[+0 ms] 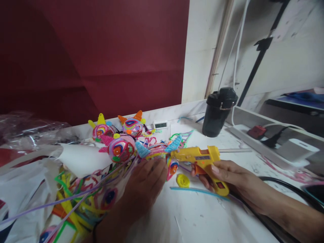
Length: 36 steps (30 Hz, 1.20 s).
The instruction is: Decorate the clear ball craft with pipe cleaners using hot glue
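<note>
A yellow glue gun (199, 158) with a clear glue stick at its back is gripped in my right hand (225, 175), its nozzle pointing left at a colourful pipe-cleaner figure (158, 152) with light blue horns. My left hand (146, 185) is closed round the lower left part of that figure, its fingertips partly hidden. An orange and blue eye (173, 168) shows beside the left fingers. Just right of it lies a yellow coil (183, 181), and a blue pipe cleaner (199, 193) is below the glue gun.
Several finished-looking horned heads (121, 148) stand behind my left hand. Loose pipe cleaners (73, 192) and plastic wrapping (32, 131) cover the left. A black cup (218, 113), a small display (160, 125) and a white cable tray (273, 145) are behind; a black cable (291, 192) runs right.
</note>
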Available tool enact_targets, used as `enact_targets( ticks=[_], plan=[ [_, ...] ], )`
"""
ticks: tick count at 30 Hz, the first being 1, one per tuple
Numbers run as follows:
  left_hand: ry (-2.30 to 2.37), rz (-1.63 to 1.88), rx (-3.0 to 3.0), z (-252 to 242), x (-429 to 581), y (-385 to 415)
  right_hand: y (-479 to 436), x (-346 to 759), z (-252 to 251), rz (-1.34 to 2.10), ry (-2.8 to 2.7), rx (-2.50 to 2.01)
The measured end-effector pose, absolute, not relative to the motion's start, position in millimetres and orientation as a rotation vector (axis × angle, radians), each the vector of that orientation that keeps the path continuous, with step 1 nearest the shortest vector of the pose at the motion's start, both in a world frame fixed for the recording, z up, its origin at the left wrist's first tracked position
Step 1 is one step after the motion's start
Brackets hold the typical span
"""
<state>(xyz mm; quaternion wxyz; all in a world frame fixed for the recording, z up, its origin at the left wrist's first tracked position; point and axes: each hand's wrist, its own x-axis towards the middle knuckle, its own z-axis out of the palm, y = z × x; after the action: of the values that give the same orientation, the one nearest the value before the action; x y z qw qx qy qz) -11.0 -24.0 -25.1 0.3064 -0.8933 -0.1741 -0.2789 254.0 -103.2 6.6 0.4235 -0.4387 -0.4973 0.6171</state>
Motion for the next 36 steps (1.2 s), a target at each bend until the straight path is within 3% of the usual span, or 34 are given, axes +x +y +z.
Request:
enact_targets(
  ticks=[36],
  plan=[
    [-0.493,-0.684,-2.355,-27.4,-14.1,-23.1,-101.5,252.9,1.7,1.383,-1.211,-1.301]
  ],
)
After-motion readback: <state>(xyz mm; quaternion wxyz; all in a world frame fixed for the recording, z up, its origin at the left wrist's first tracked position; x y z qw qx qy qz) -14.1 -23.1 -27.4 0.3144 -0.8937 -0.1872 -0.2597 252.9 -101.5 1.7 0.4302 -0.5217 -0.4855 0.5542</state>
